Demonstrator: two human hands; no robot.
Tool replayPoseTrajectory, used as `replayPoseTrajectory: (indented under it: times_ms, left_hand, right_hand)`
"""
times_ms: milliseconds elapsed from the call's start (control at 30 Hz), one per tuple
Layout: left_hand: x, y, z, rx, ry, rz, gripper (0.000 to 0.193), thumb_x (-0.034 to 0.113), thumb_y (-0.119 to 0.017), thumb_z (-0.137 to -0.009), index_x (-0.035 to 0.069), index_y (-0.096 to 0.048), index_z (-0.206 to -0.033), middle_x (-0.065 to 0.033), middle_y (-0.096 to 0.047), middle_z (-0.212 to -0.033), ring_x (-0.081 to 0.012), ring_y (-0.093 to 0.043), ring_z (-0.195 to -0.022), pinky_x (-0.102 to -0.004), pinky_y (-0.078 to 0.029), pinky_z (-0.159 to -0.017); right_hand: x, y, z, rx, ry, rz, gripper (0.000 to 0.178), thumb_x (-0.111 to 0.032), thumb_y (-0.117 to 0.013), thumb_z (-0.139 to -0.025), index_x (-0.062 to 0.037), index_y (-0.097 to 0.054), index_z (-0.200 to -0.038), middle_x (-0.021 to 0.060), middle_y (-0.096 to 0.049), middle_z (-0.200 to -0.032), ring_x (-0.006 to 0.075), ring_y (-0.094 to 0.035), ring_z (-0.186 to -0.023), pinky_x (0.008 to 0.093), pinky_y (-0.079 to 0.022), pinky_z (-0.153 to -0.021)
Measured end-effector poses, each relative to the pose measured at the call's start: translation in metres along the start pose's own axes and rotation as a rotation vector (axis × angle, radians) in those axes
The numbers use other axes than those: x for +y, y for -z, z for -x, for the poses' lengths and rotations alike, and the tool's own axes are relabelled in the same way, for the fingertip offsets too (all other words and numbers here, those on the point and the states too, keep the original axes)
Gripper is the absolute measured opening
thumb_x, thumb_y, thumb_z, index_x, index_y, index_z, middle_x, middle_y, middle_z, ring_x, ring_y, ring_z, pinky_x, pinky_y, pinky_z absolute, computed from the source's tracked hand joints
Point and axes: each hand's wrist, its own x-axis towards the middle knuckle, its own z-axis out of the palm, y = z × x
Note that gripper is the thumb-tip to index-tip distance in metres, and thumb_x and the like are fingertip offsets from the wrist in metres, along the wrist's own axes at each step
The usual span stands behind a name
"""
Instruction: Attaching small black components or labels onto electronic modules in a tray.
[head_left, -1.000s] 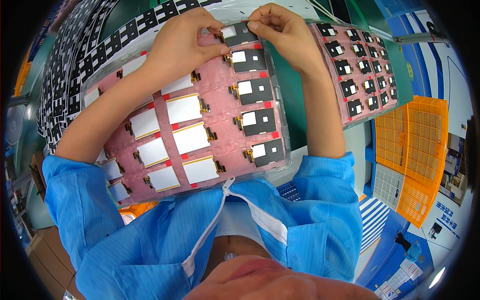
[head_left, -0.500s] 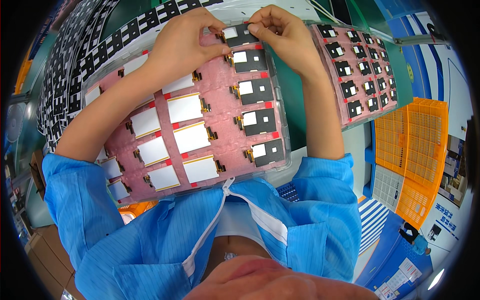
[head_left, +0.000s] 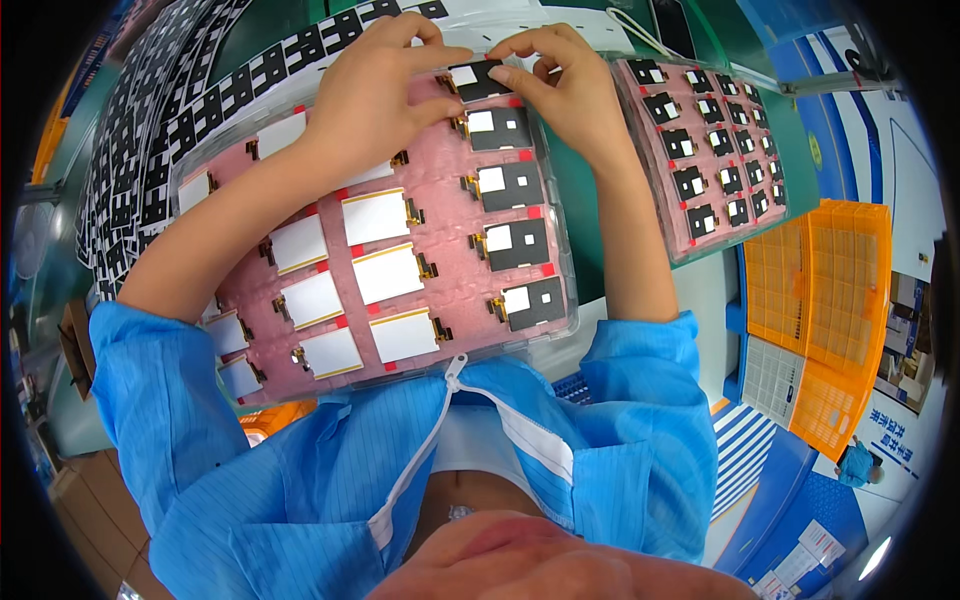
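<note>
The near tray (head_left: 440, 285) is pink with small red tabs, holding white panels (head_left: 385, 273) and black panels with white squares (head_left: 517, 243). The second tray (head_left: 715, 150) is pink too. The crate (head_left: 830, 300) is orange, the sleeves (head_left: 160, 400) light blue, the table mat (head_left: 590, 230) green.

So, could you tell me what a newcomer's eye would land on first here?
Probably the big pink tray of white and black panels at centre. At its far edge the left hand and right hand pinch one black panel. An orange crate sits at right.
</note>
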Motion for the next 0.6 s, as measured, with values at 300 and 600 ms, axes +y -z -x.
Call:
replayPoseTrajectory:
  times_ms: [300,600]
  left_hand:
    - [-0.003,0.0,-0.002,-0.055,0.061,0.014,0.033,0.018,-0.078,-0.068,0.008,-0.072,-0.099,-0.0054,-0.058,-0.094,-0.0251,-0.055,-0.093,-0.0367,-0.046,-0.079]
    - [-0.062,0.04,-0.044,-0.173,0.119,0.158,0.03,0.005,-0.07,-0.076,0.009,-0.07,-0.105,-0.0045,-0.059,-0.1,-0.0164,-0.049,-0.074,-0.0272,-0.043,-0.07]
  right_hand:
    - [-0.011,-0.002,0.001,0.019,-0.06,0.078,0.015,-0.016,-0.073,-0.075,-0.011,-0.073,-0.089,0.0077,-0.059,-0.083,0.0203,-0.054,-0.064,0.0328,-0.046,-0.061]
    - [0.017,0.005,-0.054,0.051,0.006,-0.037,0.016,-0.018,-0.063,-0.089,-0.0087,-0.072,-0.099,0.0014,-0.069,-0.089,0.0102,-0.056,-0.074,0.0242,-0.044,-0.067]
